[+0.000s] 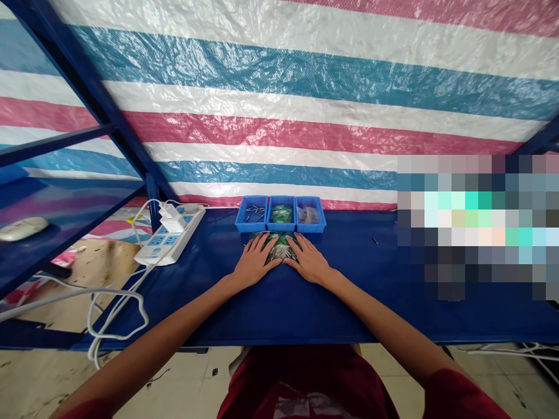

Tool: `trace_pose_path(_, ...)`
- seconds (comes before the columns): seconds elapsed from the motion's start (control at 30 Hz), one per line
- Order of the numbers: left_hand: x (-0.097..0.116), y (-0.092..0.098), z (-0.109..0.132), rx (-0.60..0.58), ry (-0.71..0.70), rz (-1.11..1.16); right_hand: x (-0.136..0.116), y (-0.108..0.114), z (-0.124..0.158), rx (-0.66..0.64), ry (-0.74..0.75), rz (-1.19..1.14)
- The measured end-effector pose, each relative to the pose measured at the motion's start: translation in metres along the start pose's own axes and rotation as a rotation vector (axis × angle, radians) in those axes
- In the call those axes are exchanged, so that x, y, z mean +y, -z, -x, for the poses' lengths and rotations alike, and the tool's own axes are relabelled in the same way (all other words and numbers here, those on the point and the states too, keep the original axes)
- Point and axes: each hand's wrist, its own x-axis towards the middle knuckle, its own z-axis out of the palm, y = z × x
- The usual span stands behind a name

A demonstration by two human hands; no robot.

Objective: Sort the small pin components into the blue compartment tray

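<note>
My left hand [254,263] and my right hand [309,262] lie flat on the blue table, palms down, fingers spread, thumbs almost meeting. Between and partly under them is a heap of small mixed pieces [280,251], some green, some clear or pale, with thin shiny slivers. Their exact kind is too small to tell, and the hands cover part of the heap. Just beyond the fingertips stand three blue bins in a row. Thin dark and metallic sticks lie in the left bin [250,228], green packets in the middle bin [281,227], greyish clear packets in the right bin [311,228].
A white power strip [168,238] with plugged-in adapters and loose white cables [116,314] occupies the table's left side. One small dark stick [374,240] lies to the right. A striped tarp [279,128] hangs behind. The far right is pixelated. A mouse [24,228] rests on the left shelf.
</note>
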Motion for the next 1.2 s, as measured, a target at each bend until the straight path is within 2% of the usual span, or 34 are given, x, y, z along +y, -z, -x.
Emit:
trace_pose_path(0.3,0.005,-0.007,-0.001,0.056,0.013,-0.01,0.0,-0.006,-0.001,0.038,0.005,-0.01)
trace_pose_path(0.5,0.006,-0.004,0.0,0.058,0.013,0.005,-0.002,-0.003,0.001,0.046,-0.023,-0.023)
trace_pose_path(0.73,0.002,-0.001,0.003,0.059,-0.018,0.086,0.001,0.0,0.002,0.067,-0.043,-0.146)
trace_pose_path(1.0,-0.005,0.011,0.008,0.175,-0.079,0.17,0.003,0.008,0.007,0.177,-0.063,-0.305)
trace_pose_path(1.2,-0.009,0.02,0.007,0.232,-0.128,0.1,0.001,0.012,0.008,0.25,-0.082,-0.317)
